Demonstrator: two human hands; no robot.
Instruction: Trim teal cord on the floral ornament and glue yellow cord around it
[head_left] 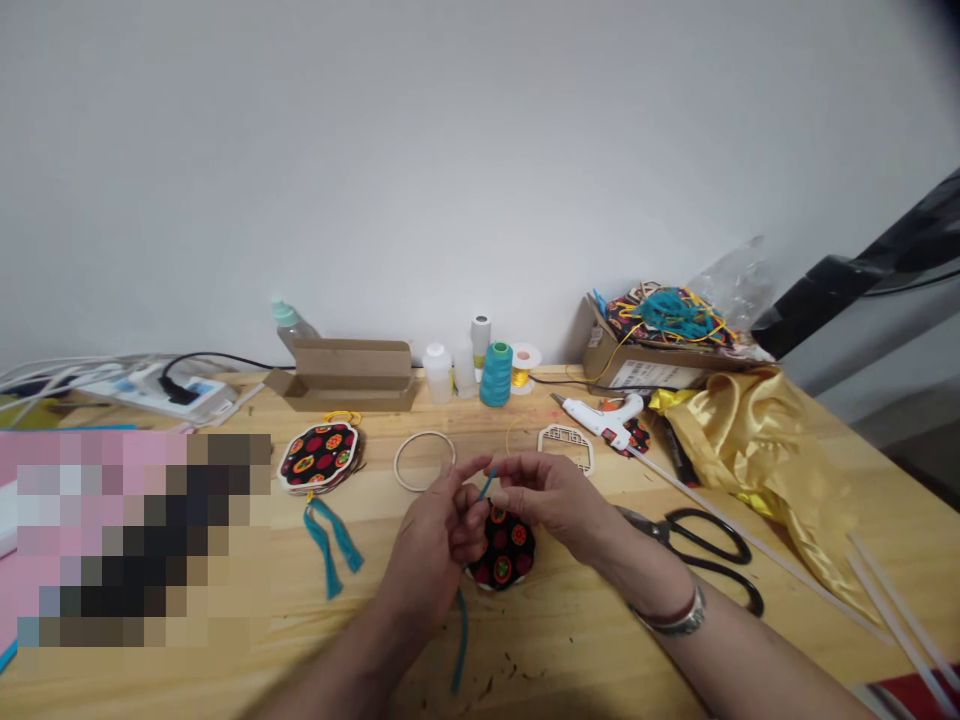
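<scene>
My left hand (pixel 441 525) and my right hand (pixel 551 492) meet at the middle of the table, fingers pinched around a bundle of teal thread (pixel 488 486). A strand of teal thread (pixel 460 645) hangs below my left hand. Under both hands lies a round patterned fabric piece (pixel 504 548), black with red and orange motifs, its upper part hidden by my fingers. A plain wooden ring (pixel 400 463) rests just beyond my left hand. Behind my right hand is a wooden lattice frame (pixel 589 452), partly covered.
Black-handled scissors (pixel 709 540), a white glue gun (pixel 606 418) and gold cloth (pixel 757 430) lie at right. A finished-looking ornament with teal tassels (pixel 319 458) lies left. Along the wall stand a cardboard box (pixel 352 385), bottles (pixel 438 374), a teal thread cone (pixel 496 376) and a filled carton (pixel 637 375).
</scene>
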